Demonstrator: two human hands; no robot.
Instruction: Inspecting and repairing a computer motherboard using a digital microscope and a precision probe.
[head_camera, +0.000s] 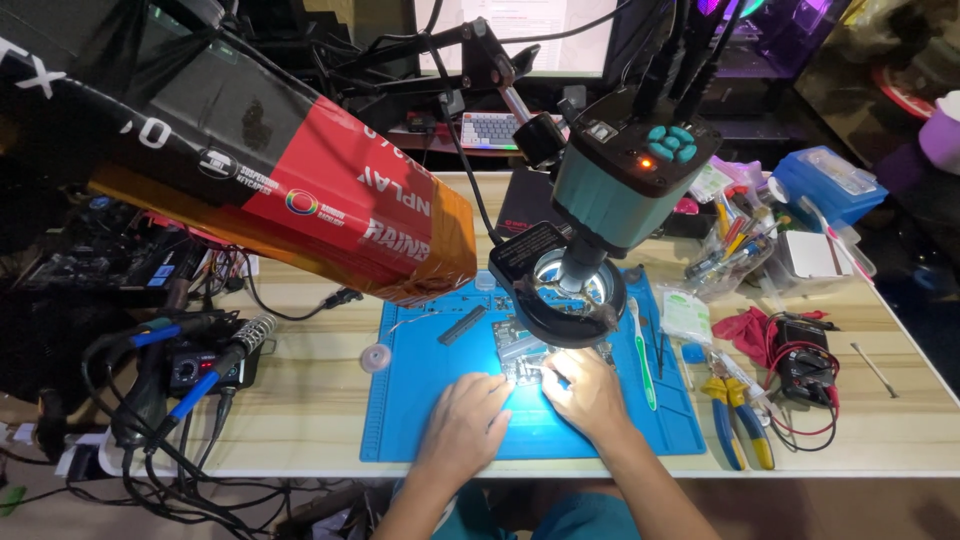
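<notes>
Both hands on small circuit board (522, 352) under microscope (610, 190) on blue mat (420, 400). Left hand (463, 425) rests flat, grip released; right hand (590, 392) grip pinches board edge. Board likely light, stiff, fragile; edges safest hold.

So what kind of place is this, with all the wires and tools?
It looks like an electronics repair bench. A microscope camera with a ring light hangs over a blue work mat, soldering irons stand on the left, and both hands, left hand and right hand, work on a small circuit board.
</notes>
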